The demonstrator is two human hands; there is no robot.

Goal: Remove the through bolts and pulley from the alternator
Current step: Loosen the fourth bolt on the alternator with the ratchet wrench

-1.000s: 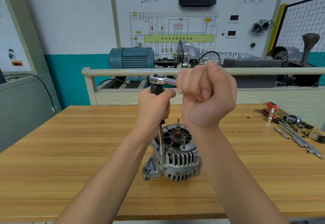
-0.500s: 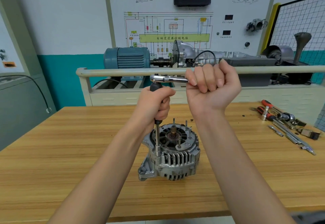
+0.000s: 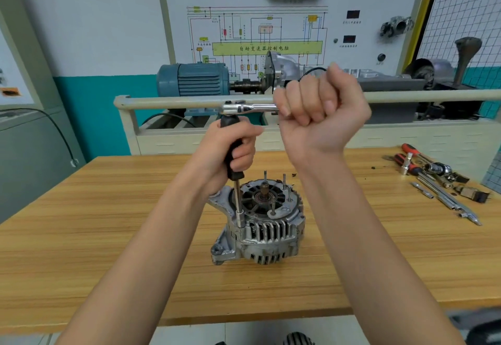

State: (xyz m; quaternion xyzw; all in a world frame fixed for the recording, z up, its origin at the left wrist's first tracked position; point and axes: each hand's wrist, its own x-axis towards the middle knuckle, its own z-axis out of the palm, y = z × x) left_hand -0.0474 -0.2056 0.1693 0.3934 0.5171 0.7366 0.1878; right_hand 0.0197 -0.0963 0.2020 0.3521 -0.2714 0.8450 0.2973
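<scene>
A silver alternator stands on the wooden table with its open end up, several thin studs and a centre shaft sticking out of it. A long socket extension stands upright on a bolt at the alternator's left rim. My left hand grips the black handle of that extension. On top of it sits a chrome ratchet, lying level and pointing right. My right hand grips the ratchet's handle, palm toward me. The bolt head is hidden by the socket.
Loose tools lie at the table's right end: red-handled screwdrivers, sockets and extension bars. Behind the table runs a cream rail with a blue motor and a training board.
My right hand has swung the ratchet handle away from me and to the right, rolling from knuckles-up to palm facing me. My left hand keeps its grip on the extension.
</scene>
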